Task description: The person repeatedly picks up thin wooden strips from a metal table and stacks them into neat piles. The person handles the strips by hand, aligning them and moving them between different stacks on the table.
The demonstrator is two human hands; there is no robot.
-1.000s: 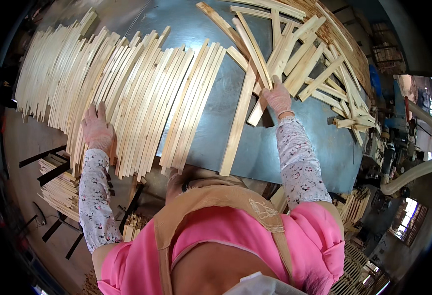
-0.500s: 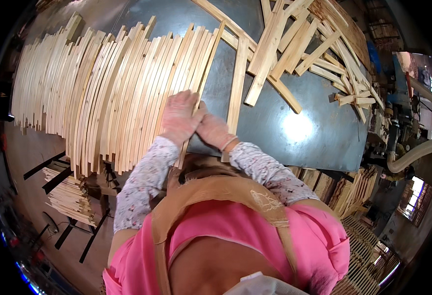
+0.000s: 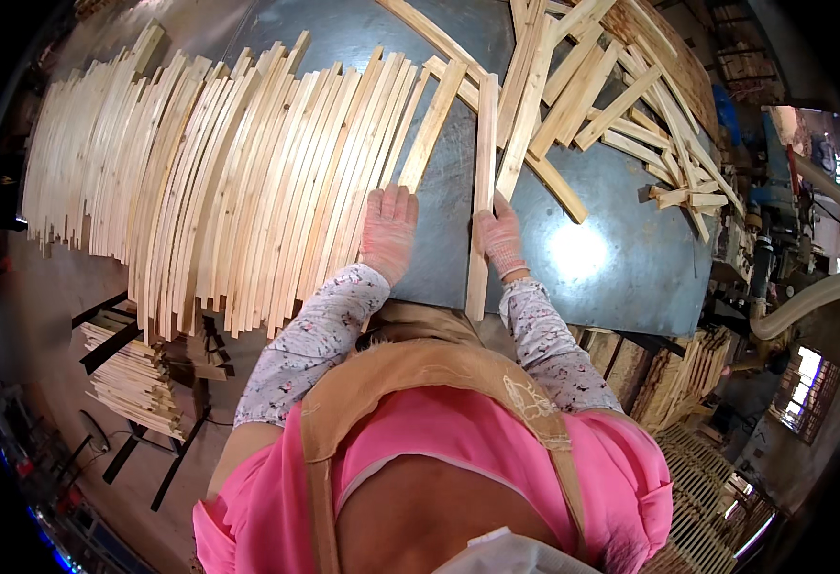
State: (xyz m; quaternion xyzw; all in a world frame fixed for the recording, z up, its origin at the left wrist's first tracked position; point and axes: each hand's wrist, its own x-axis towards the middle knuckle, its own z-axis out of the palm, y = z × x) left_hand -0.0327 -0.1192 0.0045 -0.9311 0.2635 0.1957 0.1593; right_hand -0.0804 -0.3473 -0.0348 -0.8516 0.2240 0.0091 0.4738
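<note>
Head view: hands (image 3: 444, 234) flat (gloved) on slats (image 3: 480, 191)

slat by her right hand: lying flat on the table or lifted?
Flat, apparently. The slat lies lengthwise on the grey table, near end past its edge, right hand resting on it.

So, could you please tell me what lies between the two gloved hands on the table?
In the head view, only bare grey tabletop lies between the left hand and the right hand, which grips a single wooden slat.
</note>
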